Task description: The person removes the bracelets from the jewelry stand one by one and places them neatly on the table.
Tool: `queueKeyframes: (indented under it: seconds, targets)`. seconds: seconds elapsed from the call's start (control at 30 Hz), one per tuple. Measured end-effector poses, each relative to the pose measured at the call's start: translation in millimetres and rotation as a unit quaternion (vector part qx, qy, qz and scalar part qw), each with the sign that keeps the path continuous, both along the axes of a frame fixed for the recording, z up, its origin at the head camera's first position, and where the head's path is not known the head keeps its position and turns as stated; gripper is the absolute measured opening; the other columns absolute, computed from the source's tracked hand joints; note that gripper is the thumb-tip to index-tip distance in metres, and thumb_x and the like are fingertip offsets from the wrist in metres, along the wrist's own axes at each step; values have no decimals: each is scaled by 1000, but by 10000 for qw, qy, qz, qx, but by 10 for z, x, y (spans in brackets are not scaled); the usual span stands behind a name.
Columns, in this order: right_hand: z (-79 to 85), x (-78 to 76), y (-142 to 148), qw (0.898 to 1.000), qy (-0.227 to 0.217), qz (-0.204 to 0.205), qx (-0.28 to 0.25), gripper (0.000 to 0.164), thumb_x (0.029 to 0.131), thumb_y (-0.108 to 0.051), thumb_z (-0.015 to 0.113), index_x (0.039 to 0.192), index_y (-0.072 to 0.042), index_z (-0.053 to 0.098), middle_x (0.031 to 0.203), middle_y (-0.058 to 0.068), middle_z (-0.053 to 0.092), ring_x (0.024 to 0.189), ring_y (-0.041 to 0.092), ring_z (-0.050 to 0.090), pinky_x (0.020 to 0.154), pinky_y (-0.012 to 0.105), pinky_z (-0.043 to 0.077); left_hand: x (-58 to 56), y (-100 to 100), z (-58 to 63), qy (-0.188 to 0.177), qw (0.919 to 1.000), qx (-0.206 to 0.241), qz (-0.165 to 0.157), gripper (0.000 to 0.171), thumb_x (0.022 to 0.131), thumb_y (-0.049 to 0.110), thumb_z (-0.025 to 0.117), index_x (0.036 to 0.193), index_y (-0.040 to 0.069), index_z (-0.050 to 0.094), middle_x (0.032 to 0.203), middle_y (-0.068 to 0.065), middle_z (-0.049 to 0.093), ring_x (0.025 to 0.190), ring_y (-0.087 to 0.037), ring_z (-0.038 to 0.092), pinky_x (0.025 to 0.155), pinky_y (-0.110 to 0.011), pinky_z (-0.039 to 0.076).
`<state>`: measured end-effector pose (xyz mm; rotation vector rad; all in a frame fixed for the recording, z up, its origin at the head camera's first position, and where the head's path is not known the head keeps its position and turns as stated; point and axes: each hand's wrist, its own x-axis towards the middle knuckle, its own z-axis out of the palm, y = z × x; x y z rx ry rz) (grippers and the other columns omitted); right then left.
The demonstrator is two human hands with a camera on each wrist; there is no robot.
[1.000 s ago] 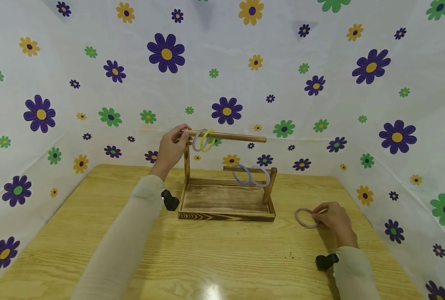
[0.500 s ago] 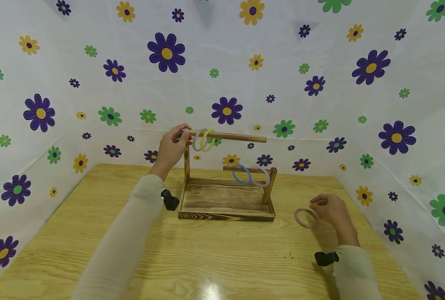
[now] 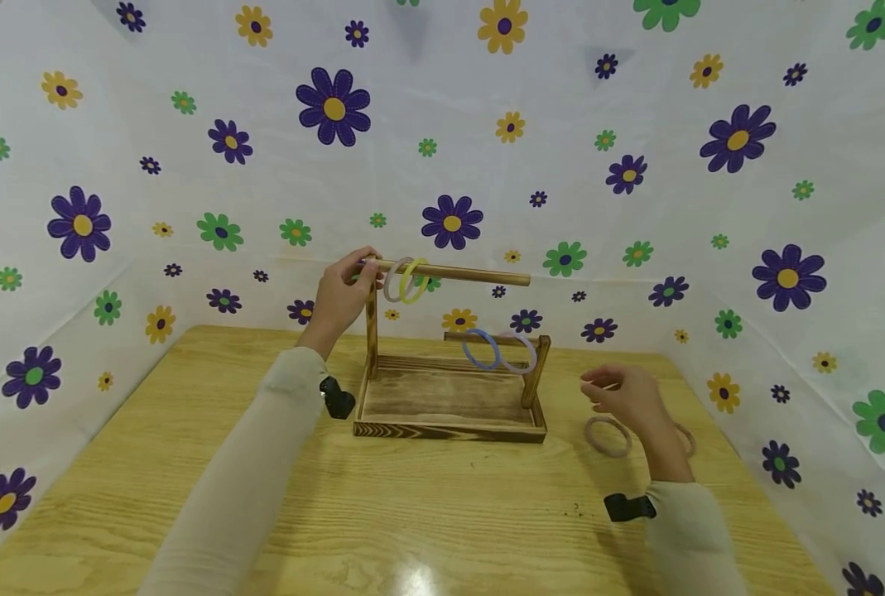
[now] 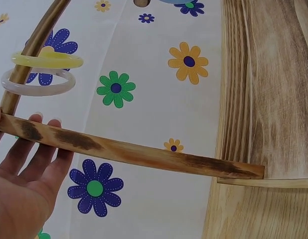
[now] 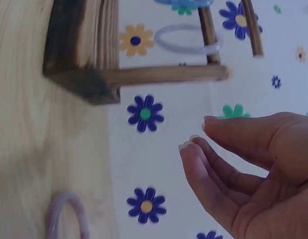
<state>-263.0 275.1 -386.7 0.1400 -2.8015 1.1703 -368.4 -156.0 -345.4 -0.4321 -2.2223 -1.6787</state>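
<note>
My left hand (image 3: pixel 343 294) grips the top of the tall post (image 4: pixel 119 151) of a wooden rack (image 3: pixel 449 430), where the upper rod (image 3: pixel 479 272) joins it. A yellow ring (image 4: pixel 47 62) and a pale grey ring (image 4: pixel 39 91) hang on that rod close to my fingers. On the lower rod hang a blue ring (image 3: pixel 497 352) and a lavender ring (image 5: pixel 189 50). My right hand (image 3: pixel 628 399) hovers right of the rack, fingers loosely bent and holding nothing. Below it a dull pinkish ring (image 3: pixel 589 439) lies on the table, and another ring (image 3: pixel 691 440) is partly hidden behind my wrist.
The rack's shallow tray (image 3: pixel 442 393) sits on a wood-grain table (image 3: pixel 382 513). Flower-print sheeting (image 3: pixel 531 91) stands behind and at both sides. Small dark specks (image 3: pixel 576 509) dot the table at front right.
My right hand has let go of the pinkish ring, risen and moved left; the ring stays on the table. Another ring has come into view behind my wrist. My left hand has stayed put.
</note>
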Motion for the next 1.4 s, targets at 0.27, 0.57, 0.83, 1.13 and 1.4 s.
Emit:
queueKeyframes:
  seconds: [0.27,0.57,0.83,1.13,1.4]
  targets:
    - [142,-77,-348,9987,409,265,129,25,100,-12,68,117,6,71,110,26,74,84,28,75,72,34,63,11,-2,-10,119,9998,-97,79,41,111,31,48,143,9,58,123,-20,70,113,-33,69,89,-35,55]
    - [202,-133,-610,9980,507,346,115,22,99,-12,70,114,3,73,107,24,75,83,31,76,73,38,63,12,-1,-10,126,9997,-144,125,41,111,32,48,144,10,58,124,-20,70,112,-29,69,91,-33,56]
    - [226,-166,-784,9973,595,397,182,23,98,-12,71,117,1,73,111,23,76,94,34,75,78,40,63,13,-3,-4,68,9998,-127,97,42,111,33,47,145,10,57,125,-20,69,112,-31,69,94,-38,57]
    - [200,-172,-923,9963,688,435,275,22,97,-13,73,116,-1,73,109,21,77,98,35,75,83,46,62,13,1,-17,150,9996,-150,164,42,111,34,47,143,10,59,125,-22,69,109,-25,69,90,-30,56]
    - [156,-165,-1047,9939,925,419,429,25,95,-14,75,117,-1,73,105,20,78,91,34,77,78,46,63,11,6,-9,157,9997,-110,132,41,111,33,48,141,9,60,124,-21,70,108,-26,69,89,-28,56]
